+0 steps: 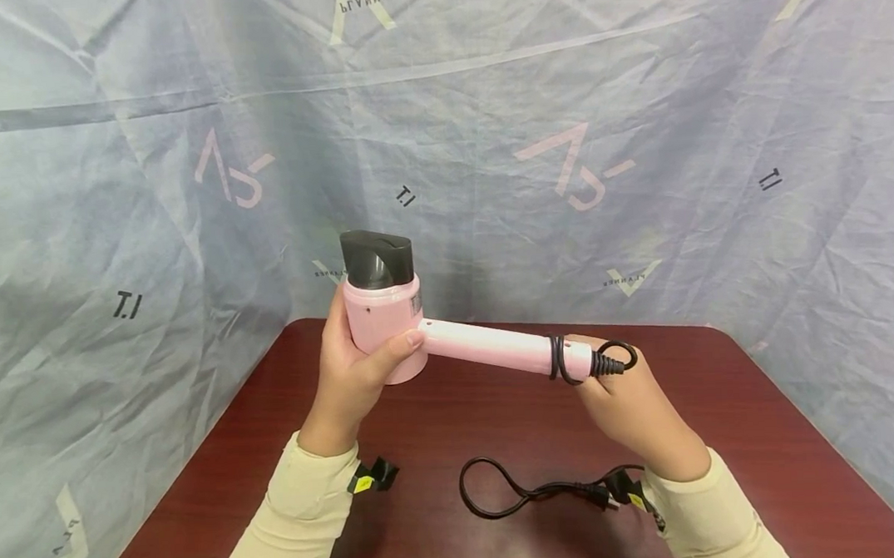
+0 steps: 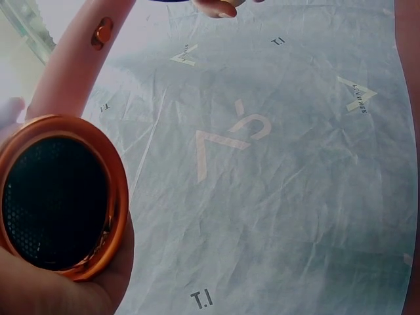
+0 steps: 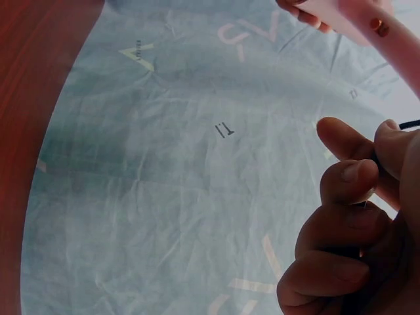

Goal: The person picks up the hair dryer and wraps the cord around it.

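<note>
A pink hair dryer (image 1: 487,344) with a black nozzle (image 1: 377,259) is held up above the table, its nozzle pointing upward. My left hand (image 1: 354,370) grips the barrel, thumb across the front near the handle joint. The left wrist view shows the dryer's orange-rimmed rear grille (image 2: 56,203) and a switch (image 2: 103,33) on the handle. Black power cord (image 1: 558,359) is looped round the handle's lower end. There my right hand (image 1: 632,404) holds the cord with curled fingers (image 3: 335,226), partly behind the handle in the head view.
Below the hands, a loop of cord with its plug (image 1: 597,495) hangs or lies over the dark red table (image 1: 439,429); which one is unclear. Grey printed cloth (image 1: 476,253) encloses the table's back and sides. Black straps (image 1: 373,475) are at both wrists.
</note>
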### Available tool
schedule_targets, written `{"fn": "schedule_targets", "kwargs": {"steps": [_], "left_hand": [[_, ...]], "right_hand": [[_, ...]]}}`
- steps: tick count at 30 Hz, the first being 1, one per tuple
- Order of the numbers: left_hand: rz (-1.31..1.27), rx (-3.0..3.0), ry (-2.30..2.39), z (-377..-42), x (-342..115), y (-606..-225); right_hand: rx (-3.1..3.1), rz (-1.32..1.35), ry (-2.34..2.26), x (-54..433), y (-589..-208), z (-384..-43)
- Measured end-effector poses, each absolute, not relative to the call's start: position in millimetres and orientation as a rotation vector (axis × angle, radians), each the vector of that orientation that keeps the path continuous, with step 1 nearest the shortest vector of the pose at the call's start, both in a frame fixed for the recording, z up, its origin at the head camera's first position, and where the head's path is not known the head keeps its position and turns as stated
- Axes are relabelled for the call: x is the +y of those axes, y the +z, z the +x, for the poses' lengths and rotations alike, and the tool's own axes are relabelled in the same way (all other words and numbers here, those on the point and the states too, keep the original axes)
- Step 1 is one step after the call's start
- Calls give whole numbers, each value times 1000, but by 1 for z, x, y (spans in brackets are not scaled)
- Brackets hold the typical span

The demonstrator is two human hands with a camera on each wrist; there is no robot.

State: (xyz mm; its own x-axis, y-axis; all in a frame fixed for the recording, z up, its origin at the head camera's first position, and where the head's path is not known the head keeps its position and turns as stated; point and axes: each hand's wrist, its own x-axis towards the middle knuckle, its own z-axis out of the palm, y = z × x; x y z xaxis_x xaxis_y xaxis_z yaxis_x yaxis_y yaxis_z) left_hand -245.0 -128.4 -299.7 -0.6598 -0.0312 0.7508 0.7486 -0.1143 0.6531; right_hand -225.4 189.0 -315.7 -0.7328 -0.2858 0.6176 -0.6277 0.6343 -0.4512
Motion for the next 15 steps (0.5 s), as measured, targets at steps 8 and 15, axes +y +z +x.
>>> {"fn": "schedule_targets", "kwargs": {"steps": [8, 15], "left_hand": [[-758, -1613, -1804, -246, -130, -300], [-746, -1592, -1811, -250, -130, -300]], "right_hand": [[-2294, 720, 900, 184, -317, -228], [-2256, 757, 846, 182, -321, -230]]}}
